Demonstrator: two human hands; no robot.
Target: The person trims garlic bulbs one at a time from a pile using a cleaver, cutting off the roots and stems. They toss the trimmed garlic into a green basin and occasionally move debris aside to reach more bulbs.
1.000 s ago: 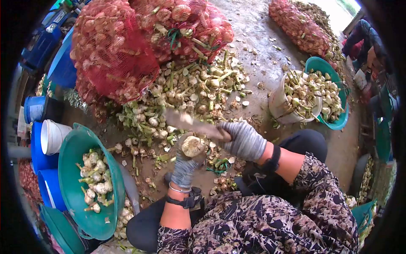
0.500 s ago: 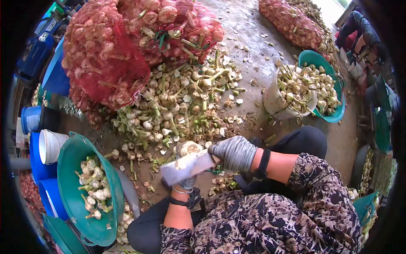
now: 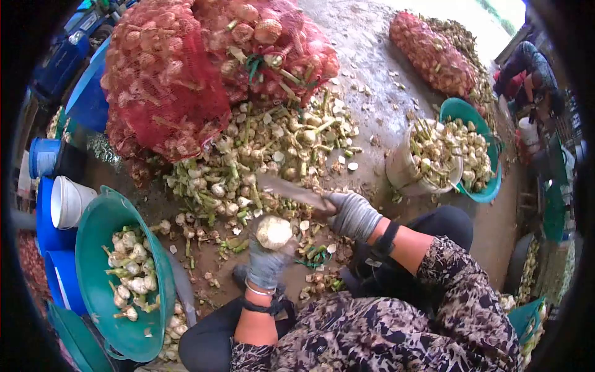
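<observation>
My left hand (image 3: 266, 263), in a grey glove, is wrapped round a garlic bulb (image 3: 274, 232) whose pale cut face points up. My right hand (image 3: 354, 215), also gloved, grips a broad knife (image 3: 291, 191) by its handle. The blade points left, above and apart from the bulb, and is slightly blurred. Beyond both hands lies a heap of garlic (image 3: 248, 149) with green stalks. A green basin (image 3: 93, 248) at the left holds several trimmed bulbs.
Red mesh sacks of garlic (image 3: 167, 80) stand behind the heap. At the right are a white bucket (image 3: 400, 167) and a teal basin (image 3: 493, 189) with garlic. Blue tubs (image 3: 65, 279) line the left side. Another person (image 3: 533, 68) bends at the far right.
The knife has lifted off the bulb and moved up and away, its blade now raised over the heap. The bulb's cut face shows fully. The view has shifted slightly.
</observation>
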